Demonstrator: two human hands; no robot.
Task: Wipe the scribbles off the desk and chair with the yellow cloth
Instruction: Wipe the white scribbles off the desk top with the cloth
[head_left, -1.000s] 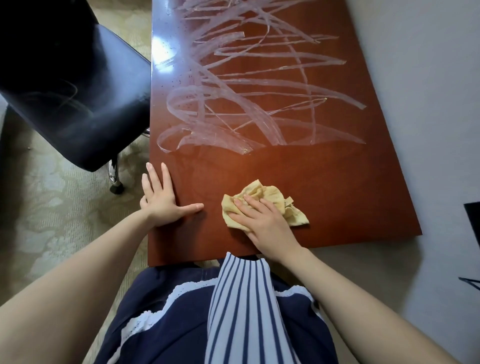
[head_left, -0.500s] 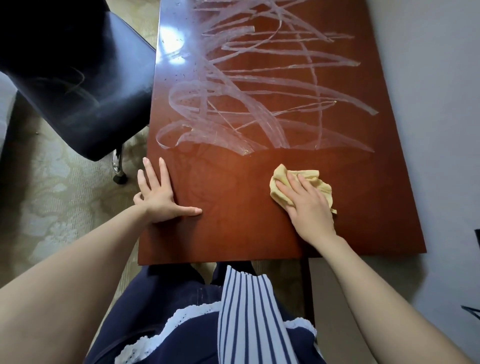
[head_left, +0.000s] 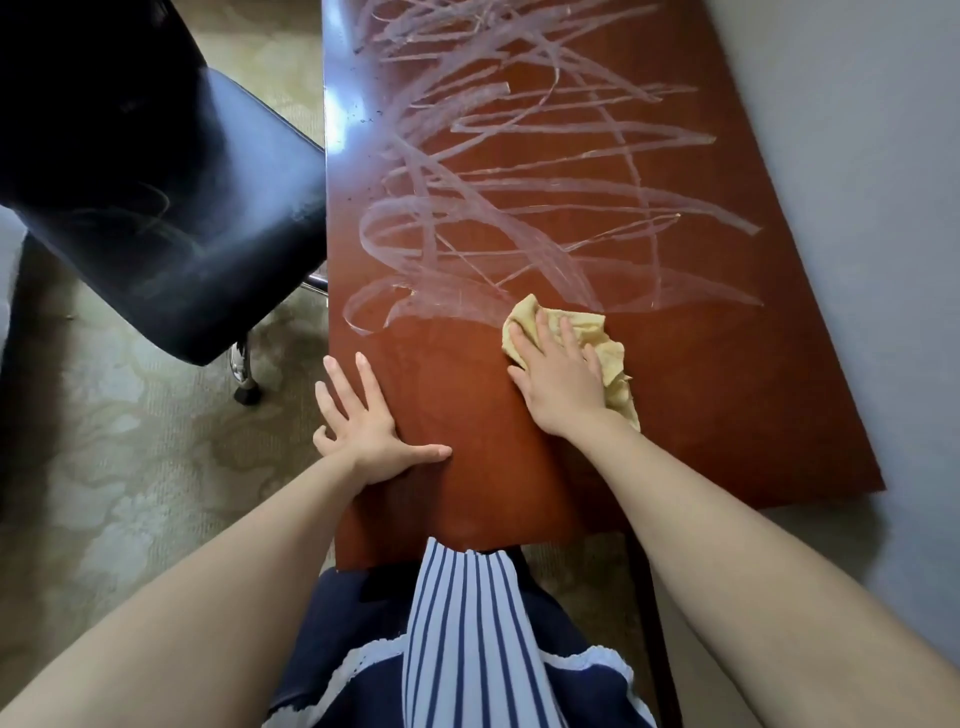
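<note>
A reddish-brown wooden desk (head_left: 727, 415) filled the middle of the view, running from near to far, with a pale wall (head_left: 857, 208) on its right and patterned carpet (head_left: 104, 467) on its left. A black padded chair (head_left: 156, 171) stood to the left of the desk, its seat just beside the desk's left edge. Broad whitish scribbles (head_left: 519, 171) covered the far and middle parts of the desk. The near part was bare wood. Fainter pale marks (head_left: 150, 218) showed on the chair seat.

The person's left hand (head_left: 363, 426) lay flat on the desk's near left edge, fingers spread and straight, holding nothing; it had stayed in that spot over the last second. The right hand (head_left: 558, 374) pressed down on the yellow cloth (head_left: 597, 332) with its fingers laid out fairly straight across the cloth rather than closed round it. Over that second the right hand had slid the crumpled cloth away from the near edge, first rightwards and then farther out. The cloth's far corner now touched the nearest loops of the scribbles.

This looked like the first contact between cloth and marks. Nearly all the desk scribbles appeared still to be wiped, and the chair seemed not yet started.

No brand, label or readable writing was visible. The scribbles formed no letters.
</note>
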